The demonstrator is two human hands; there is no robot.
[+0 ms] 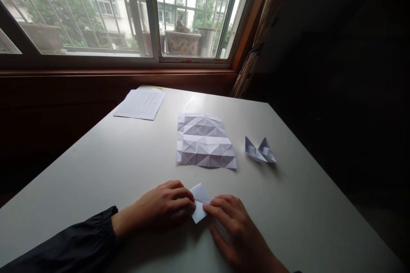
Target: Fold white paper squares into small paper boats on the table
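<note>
Sleeve: A dark gathered cuff [98, 230] covers the left wrist at the near left edge of the surface [96, 170].

Left hand: The left hand [156, 207] lies near the centre of the surface, with its left fingers [184, 194] curled and closed on the left side of the folded paper piece [199, 202]. The thumb is hidden.

Right hand: The right hand [237, 232] lies to the right, its right fingers [215, 209] extended, slightly spread, with the tips on the paper's right side. Whether they grip the paper cannot be determined.

Folded paper piece: Held between both hands, near the surface. Long axis runs near to far, with one corner pointing far and one tip pointing near.

Handling: Keep pressure at the fingertips and even on both sides, so the layers do not slip.

Creased sheet: A white paper sheet [205, 140] with a faceted triangular crease pattern lies flat, farther out at centre.

Folded paper figure: A twin-peaked white form [260, 151] stands to the right of the creased sheet.

Printed sheet: A page of text [140, 104] lies at the far left of the surface.

Window: A barred window [96, 8] spans the far side, with a curtain [253, 64] at right.
</note>
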